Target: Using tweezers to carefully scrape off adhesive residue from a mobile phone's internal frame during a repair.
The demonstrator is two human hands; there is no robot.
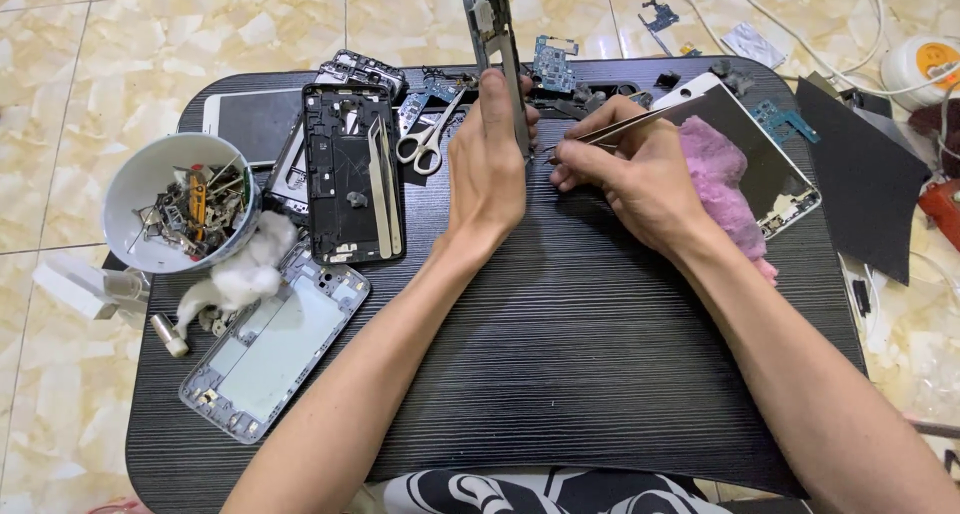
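Head view: left hand [487, 169] grips a phone frame [497, 49] held upright on edge above the dark table [560, 344], fingers wrapped round its lower part. Right hand [640, 179] pinches metal tweezers [625, 126], tips touching the frame's right edge. Pink cloth [722, 179] lies just behind the right wrist. Scissors [430, 139], a black phone chassis [350, 174], white bowl of small parts [180, 214] sit left.

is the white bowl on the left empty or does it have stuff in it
Not empty. The white bowl holds a heap of small metal parts, roughly covering its bottom, beside the cotton wad.
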